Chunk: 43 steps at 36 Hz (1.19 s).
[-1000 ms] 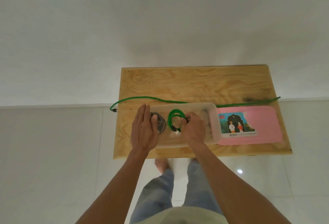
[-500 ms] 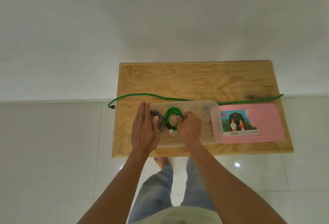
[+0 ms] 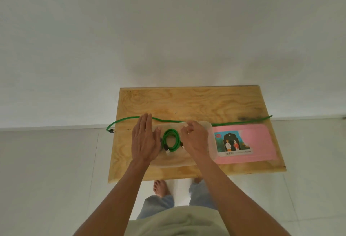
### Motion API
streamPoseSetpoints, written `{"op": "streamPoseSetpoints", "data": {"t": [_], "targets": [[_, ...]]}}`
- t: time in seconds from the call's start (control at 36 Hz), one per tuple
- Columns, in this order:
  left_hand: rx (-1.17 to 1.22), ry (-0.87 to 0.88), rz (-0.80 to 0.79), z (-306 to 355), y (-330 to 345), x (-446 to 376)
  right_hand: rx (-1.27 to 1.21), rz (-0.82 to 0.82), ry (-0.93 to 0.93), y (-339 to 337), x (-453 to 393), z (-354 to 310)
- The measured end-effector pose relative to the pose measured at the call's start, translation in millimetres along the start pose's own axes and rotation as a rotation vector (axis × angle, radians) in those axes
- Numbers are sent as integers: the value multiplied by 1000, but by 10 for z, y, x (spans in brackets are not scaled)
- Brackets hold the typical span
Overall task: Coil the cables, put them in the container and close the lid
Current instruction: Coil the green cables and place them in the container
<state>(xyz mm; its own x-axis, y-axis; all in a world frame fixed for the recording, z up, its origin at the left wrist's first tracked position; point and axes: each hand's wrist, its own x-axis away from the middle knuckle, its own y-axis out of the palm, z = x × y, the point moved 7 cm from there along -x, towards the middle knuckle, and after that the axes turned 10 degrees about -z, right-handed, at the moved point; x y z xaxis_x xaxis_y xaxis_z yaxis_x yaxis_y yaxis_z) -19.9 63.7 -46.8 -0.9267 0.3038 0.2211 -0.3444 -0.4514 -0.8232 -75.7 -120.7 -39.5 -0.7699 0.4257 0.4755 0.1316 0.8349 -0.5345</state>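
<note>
- Plainly, the pink lid (image 3: pixel 258 142) carries a sticker (image 3: pixel 233 143) picturing two figures under a dark arch with a crescent; its line of writing is too small to read.
- The clear container (image 3: pixel 211 142) lies on the plywood table (image 3: pixel 187 102) with its long axis left to right; the lid is flat just beside its right end, along the same line.
- A coiled green cable (image 3: pixel 170 140) lies flat inside the container, plug ends toward the near side.
- A long green cable (image 3: pixel 241 122) runs uncoiled behind the container, its left end hanging past the table's left edge.
- The left hand (image 3: pixel 143 140) rests flat over the container's left end, fingers straight and together.
- The right hand (image 3: pixel 195 137) hovers right of the coil, fingers loosely curled, gripping nothing visible.
- The table's far half is bare wood.
</note>
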Motion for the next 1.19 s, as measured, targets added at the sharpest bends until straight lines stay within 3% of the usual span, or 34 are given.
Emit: {"op": "streamPoseSetpoints", "data": {"t": [0.17,0.31,0.56,0.75,0.94,1.08,1.19], "targets": [[-16,103,-1,510,-46,-349,-5,75,-121,-605,-167,-181],[-90,99,-245,829,192,-746,135,78,-152,-1184,-554,-54],[-294,-91,-531,888,558,-1307,593,-289,-43,-1390,-1289,535],[-430,-236,-724,769,806,-1432,741,-532,-129,-1092,-1507,656],[-535,-210,-764,754,905,-1521,787,-565,-182,-988,-1579,674],[-406,-213,-717,781,774,-1567,788,-606,-152,-979,-1573,629],[-220,-163,-622,878,485,-1636,813,-540,-137,-1028,-1559,444]]}}
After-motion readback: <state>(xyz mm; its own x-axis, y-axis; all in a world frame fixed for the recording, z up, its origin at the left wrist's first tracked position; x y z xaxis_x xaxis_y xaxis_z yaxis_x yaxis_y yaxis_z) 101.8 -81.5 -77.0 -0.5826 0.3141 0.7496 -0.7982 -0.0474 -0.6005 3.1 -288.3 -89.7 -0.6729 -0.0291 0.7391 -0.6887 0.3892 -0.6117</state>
